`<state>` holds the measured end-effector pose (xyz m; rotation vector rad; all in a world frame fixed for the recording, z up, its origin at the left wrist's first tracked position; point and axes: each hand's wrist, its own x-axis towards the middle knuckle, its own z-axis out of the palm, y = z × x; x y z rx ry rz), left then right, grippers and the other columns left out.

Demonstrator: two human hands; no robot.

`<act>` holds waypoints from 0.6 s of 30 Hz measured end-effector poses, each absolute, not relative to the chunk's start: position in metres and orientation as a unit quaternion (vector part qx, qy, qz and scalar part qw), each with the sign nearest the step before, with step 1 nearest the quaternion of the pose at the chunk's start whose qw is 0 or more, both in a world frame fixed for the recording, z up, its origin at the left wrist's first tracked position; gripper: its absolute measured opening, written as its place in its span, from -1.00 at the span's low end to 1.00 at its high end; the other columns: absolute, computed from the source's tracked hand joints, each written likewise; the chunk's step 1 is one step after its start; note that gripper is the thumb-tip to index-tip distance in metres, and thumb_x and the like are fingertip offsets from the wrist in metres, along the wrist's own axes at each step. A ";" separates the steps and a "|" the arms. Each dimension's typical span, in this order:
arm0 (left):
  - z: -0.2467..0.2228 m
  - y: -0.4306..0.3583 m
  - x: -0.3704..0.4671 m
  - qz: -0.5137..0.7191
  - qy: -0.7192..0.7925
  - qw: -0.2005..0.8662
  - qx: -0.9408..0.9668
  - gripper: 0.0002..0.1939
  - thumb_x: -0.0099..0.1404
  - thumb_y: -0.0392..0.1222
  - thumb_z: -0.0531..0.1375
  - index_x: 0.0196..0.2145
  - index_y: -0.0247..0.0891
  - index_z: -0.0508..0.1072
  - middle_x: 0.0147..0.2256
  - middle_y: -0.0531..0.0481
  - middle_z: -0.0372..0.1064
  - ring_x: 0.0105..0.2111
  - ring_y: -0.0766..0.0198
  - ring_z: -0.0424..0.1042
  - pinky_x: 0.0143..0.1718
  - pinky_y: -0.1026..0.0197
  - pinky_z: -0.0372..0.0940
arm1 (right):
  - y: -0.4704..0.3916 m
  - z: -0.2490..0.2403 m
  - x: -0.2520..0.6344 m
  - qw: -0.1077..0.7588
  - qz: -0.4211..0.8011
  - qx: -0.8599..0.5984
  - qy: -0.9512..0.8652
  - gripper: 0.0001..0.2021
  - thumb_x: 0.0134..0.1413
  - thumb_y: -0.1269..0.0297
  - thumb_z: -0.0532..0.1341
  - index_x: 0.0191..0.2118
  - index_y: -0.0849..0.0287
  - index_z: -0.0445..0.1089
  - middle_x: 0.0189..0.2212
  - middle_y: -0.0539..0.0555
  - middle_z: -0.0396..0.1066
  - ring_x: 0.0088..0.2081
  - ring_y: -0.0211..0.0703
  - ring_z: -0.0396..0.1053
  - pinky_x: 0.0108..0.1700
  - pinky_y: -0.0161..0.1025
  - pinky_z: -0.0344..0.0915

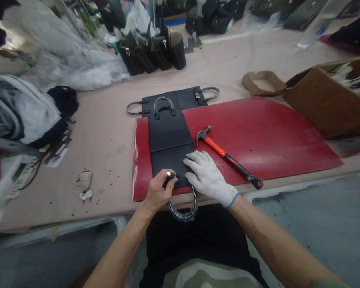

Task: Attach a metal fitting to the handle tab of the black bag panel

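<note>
A black leather bag panel (170, 130) with plastic-wrapped handles lies flat over a red mat (258, 138). My bare left hand (161, 188) pinches a small dark metal piece with a shiny round end (169, 174) at the panel's near edge; its exact kind is hidden by the fingers. In a white knit glove, my right hand (205, 174) rests flat on the panel's right side, fingers stretched out and holding nothing. One wrapped handle (184, 216) hangs over the table edge below both hands. A claw hammer (225, 154) with an orange and black handle lies right of my gloved hand.
Another black bag piece (184, 100) lies beyond. Several black bags (156, 52) stand at the back. Cardboard boxes (324, 100) (262, 83) are at right. Plastic sheeting (87, 66) and a wrapped tool (85, 184) lie left.
</note>
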<state>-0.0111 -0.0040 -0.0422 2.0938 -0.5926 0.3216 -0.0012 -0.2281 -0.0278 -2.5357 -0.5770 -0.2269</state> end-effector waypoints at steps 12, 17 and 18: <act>-0.049 -0.002 -0.022 0.199 -0.236 0.432 0.848 -0.91 0.38 -0.32 0.27 -0.15 -0.27 0.53 -0.20 -0.06 0.62 -0.17 0.22 0.63 -0.04 0.20 0.54 | -0.225 -0.029 -0.001 0.266 -0.059 -0.943 -0.190 -0.57 0.21 0.33 0.22 0.19 0.22 0.43 0.24 0.19 0.32 0.31 0.21 0.14 0.45 0.21 -0.05; -0.047 0.003 -0.021 0.164 -0.106 0.482 0.854 -0.90 0.42 -0.25 0.24 -0.14 -0.27 0.54 -0.21 -0.04 0.62 -0.21 0.20 0.64 -0.06 0.14 0.56 | -0.225 -0.030 0.000 0.266 -0.050 -0.944 -0.191 -0.56 0.20 0.33 0.24 0.19 0.21 0.43 0.25 0.18 0.31 0.31 0.20 0.13 0.46 0.20 -0.06; -0.046 0.004 -0.020 0.157 -0.106 0.493 0.849 -0.90 0.41 -0.25 0.25 -0.15 -0.27 0.54 -0.21 -0.04 0.62 -0.20 0.20 0.63 -0.05 0.14 0.55 | -0.225 -0.029 0.000 0.266 -0.049 -0.944 -0.190 -0.56 0.19 0.33 0.24 0.19 0.21 0.42 0.25 0.18 0.31 0.32 0.20 0.13 0.46 0.20 -0.06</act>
